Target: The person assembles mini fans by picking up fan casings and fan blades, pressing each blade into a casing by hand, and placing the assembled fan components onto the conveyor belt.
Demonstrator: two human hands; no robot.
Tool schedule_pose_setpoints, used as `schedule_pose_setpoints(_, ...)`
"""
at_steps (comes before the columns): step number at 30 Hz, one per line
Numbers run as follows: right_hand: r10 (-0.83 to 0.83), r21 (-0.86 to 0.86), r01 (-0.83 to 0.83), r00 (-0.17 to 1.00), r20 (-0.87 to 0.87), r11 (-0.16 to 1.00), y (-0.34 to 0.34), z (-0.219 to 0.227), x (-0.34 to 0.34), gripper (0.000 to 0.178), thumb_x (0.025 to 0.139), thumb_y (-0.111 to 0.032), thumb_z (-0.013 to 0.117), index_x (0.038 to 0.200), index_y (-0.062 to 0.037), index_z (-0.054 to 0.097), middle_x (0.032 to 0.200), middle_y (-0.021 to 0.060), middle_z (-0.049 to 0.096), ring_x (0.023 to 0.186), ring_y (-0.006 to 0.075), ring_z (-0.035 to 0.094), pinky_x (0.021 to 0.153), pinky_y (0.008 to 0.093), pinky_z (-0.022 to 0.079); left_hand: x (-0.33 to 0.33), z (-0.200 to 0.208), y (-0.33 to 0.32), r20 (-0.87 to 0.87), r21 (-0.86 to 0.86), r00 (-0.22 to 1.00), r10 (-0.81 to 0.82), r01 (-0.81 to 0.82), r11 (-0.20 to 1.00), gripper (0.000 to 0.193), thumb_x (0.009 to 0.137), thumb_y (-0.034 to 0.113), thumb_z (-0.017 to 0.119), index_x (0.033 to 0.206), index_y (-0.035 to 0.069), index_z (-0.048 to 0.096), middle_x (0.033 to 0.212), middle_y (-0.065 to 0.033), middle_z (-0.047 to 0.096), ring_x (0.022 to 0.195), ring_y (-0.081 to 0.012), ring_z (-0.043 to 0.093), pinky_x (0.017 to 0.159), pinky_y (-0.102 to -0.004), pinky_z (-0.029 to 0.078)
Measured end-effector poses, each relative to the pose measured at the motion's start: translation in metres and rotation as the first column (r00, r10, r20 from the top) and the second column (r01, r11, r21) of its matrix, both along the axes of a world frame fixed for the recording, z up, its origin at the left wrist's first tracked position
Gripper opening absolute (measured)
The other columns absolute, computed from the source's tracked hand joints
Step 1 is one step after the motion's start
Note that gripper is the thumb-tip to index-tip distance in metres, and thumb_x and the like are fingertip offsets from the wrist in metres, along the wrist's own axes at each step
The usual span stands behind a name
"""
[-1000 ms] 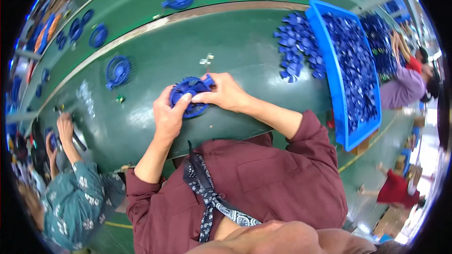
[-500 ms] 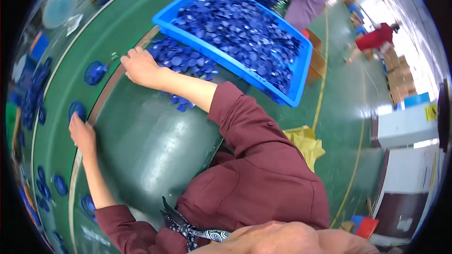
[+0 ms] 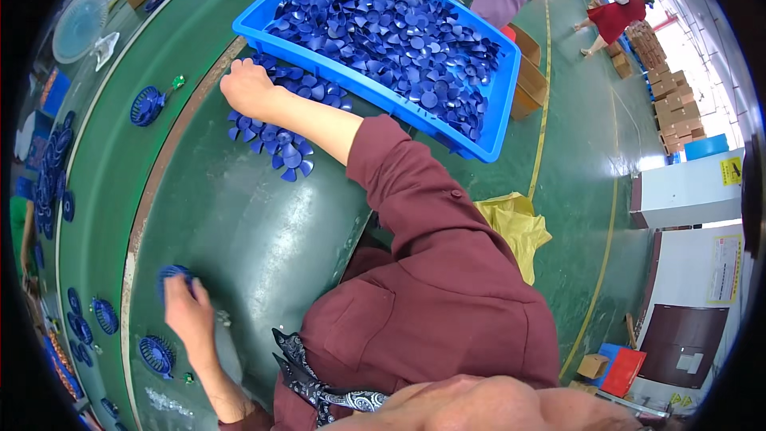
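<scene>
Right hand [image 3: 249, 88]: laid palm-down on a loose heap of blue fan blades [image 3: 279, 140] spread on the green table [image 3: 239, 231]; fingers curled into the pile, but whether a blade is actually pinched cannot be told, since the fingertips are hidden.

Left hand [image 3: 187, 311]: pressed over a round blue fan grille [image 3: 169, 275] lying flat on the table; the grille is covered rather than lifted, and only its far edge is seen past the knuckles.

Adjacent items: a blue crate [image 3: 479, 124], filled with more blades, is set just beyond the heap. A second blue grille [image 3: 157, 353] is lying near the left wrist. Further grilles [image 3: 146, 105] are carried along the green conveyor strip [image 3: 104, 160] past the table's edge.

Risks, as judged: with the arms stretched well apart, the grille could be slid from under the left palm. Several blades, interlocked in the heap, could be dragged up together or swept off the table by the right sleeve.
</scene>
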State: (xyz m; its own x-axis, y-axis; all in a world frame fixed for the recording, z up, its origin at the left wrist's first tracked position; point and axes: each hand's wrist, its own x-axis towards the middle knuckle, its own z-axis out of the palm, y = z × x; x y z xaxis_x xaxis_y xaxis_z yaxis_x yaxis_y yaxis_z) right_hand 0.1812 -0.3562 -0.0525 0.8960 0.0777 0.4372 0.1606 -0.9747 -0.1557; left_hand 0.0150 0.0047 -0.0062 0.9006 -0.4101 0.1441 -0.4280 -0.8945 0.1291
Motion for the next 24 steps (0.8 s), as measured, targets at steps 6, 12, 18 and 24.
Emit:
schedule_pose_setpoints(6, 0.190, 0.127, -0.223, 0.955, 0.228, 0.967, 0.044, 0.029, -0.027, 0.011, 0.072, -0.009, 0.059, 0.080, -0.0030, 0.062, 0.085, 0.0184, 0.059, 0.083, 0.0352, 0.059, 0.064, 0.0458, 0.050, -0.024, -0.011, 0.029, 0.202, -0.220, 0.956, 0.211, -0.166, 0.961, 0.031, 0.088, 0.014, 0.063, 0.114, -0.001, 0.057, 0.105, -0.0158, 0.058, 0.095, -0.0323, 0.056, 0.085, -0.0391, 0.046)
schedule_pose_setpoints(12, 0.622, 0.265, -0.567, 0.747, -0.233, 0.780, 0.110, 0.020, -0.119, 0.014, 0.074, -0.011, 0.061, 0.084, -0.0012, 0.062, 0.088, 0.0217, 0.059, 0.083, 0.0383, 0.061, 0.068, 0.0482, 0.052, 0.000, -0.039, 0.031, -0.101, -0.262, 0.972, 0.211, -0.231, 0.937, 0.021, 0.090, 0.012, 0.057, 0.105, -0.001, 0.059, 0.097, -0.0177, 0.060, 0.090, -0.0358, 0.059, 0.081, -0.0404, 0.046)
schedule_pose_setpoints(18, 0.699, 0.212, -0.674, 0.623, -0.351, 0.707, 0.104, 0.021, -0.137, 0.018, 0.077, -0.010, 0.060, 0.091, 0.0006, 0.064, 0.095, 0.0235, 0.058, 0.087, 0.0388, 0.061, 0.070, 0.0472, 0.052, -0.011, -0.039, 0.049, -0.392, -0.637, 0.876, 0.282, -0.480, 0.604, 0.022, 0.097, 0.018, 0.053, 0.106, -0.002, 0.057, 0.090, -0.0057, 0.058, 0.081, -0.0113, 0.054, 0.072, -0.0264, 0.046)
schedule_pose_setpoints(24, 0.560, 0.154, -0.546, 0.738, -0.375, 0.823, 0.110, 0.012, -0.139, 0.019, 0.075, -0.015, 0.062, 0.087, -0.0003, 0.062, 0.089, 0.0202, 0.060, 0.085, 0.0368, 0.062, 0.066, 0.0479, 0.052, -0.040, -0.030, 0.049, -0.724, -0.671, 0.681, -0.109, -0.732, -0.117, 0.031, 0.095, 0.029, 0.060, 0.113, 0.003, 0.059, 0.106, -0.0068, 0.064, 0.093, -0.0179, 0.063, 0.078, -0.0330, 0.054)
